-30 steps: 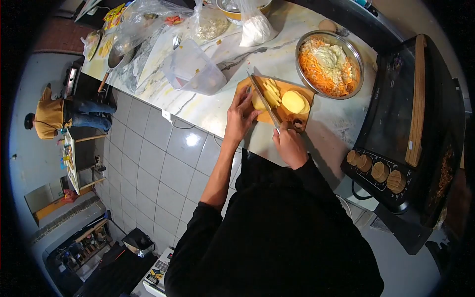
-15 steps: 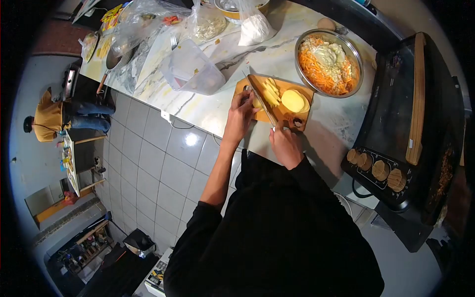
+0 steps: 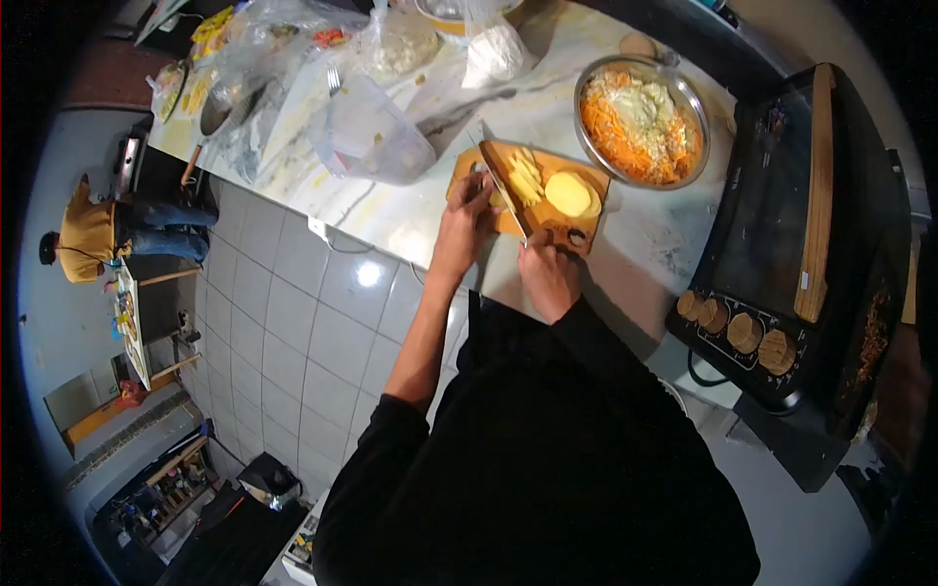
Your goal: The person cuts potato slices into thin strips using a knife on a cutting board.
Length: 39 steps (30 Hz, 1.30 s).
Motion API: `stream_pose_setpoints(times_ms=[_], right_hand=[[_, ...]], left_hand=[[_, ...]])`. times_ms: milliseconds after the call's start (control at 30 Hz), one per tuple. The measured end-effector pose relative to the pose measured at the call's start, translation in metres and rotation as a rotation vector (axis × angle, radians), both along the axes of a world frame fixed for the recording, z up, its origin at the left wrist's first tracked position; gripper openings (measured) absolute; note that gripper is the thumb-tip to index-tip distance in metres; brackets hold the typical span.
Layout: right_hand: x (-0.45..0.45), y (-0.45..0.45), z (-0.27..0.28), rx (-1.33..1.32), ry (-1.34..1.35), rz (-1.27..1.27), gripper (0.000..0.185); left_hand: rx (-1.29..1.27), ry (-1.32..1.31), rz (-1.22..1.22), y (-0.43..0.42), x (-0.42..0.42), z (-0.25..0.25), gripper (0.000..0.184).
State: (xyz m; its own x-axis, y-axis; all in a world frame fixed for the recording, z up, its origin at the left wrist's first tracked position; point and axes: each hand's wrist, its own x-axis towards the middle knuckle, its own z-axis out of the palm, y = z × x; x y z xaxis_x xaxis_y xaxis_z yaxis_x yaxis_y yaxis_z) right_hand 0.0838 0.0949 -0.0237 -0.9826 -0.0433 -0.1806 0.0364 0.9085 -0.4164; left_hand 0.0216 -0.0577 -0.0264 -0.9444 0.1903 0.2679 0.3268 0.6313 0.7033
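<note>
My right hand (image 3: 549, 277) is closed around the handle of a kitchen knife (image 3: 503, 188), its blade pointing away from me across a wooden cutting board (image 3: 592, 227). Left of the blade, my left hand (image 3: 466, 220) has its fingers curled over a pale yellow piece, which looks like potato (image 3: 496, 199); the fingers mostly hide it. Cut yellow sticks (image 3: 526, 180) lie just right of the blade. Further right on the board rests a small stack of round yellow slices (image 3: 570, 194).
A metal bowl (image 3: 705, 146) of shredded orange and pale food stands beyond the board. A clear plastic container (image 3: 376, 146) and bags, one holding white powder (image 3: 491, 59), sit back left. On the right is a black electric griddle (image 3: 757, 234). Another person (image 3: 88, 230) stands far left.
The whole view has shifted slightly, moving the counter things left in the picture. My right hand and the knife have shifted a little relative to the board; both hands keep their grip.
</note>
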Motion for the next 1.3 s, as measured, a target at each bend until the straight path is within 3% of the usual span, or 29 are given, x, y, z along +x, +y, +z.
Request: stream_pose_setpoints(times_ms=[200, 533, 600, 1000, 1200, 1300], right_hand=[[-0.002, 0.013, 0.011, -0.072, -0.001, 0.033, 0.027], [0.01, 0.021, 0.006, -0.194, 0.047, 0.017, 0.029], [0.008, 0.021, 0.008, -0.163, -0.073, 0.061, 0.033], [0.006, 0.027, 0.015, -0.228, -0.062, 0.083, 0.034], [0.005, 0.025, 0.021, -0.208, -0.141, 0.058, 0.035], [0.006, 0.023, 0.015, -0.179, -0.091, 0.045, 0.035]], left_hand=[[0.085, -0.133, 0.011, -0.003, 0.001, -0.006, 0.041], [0.035, -0.029, 0.097, 0.004, 0.01, -0.009, 0.05], [0.007, -0.002, 0.095, 0.006, 0.01, -0.007, 0.05], [0.113, -0.077, 0.085, 0.007, 0.007, -0.004, 0.053], [0.214, -0.224, 0.07, 0.0, 0.007, 0.001, 0.046], [0.132, -0.093, 0.038, -0.003, 0.004, -0.003, 0.041]])
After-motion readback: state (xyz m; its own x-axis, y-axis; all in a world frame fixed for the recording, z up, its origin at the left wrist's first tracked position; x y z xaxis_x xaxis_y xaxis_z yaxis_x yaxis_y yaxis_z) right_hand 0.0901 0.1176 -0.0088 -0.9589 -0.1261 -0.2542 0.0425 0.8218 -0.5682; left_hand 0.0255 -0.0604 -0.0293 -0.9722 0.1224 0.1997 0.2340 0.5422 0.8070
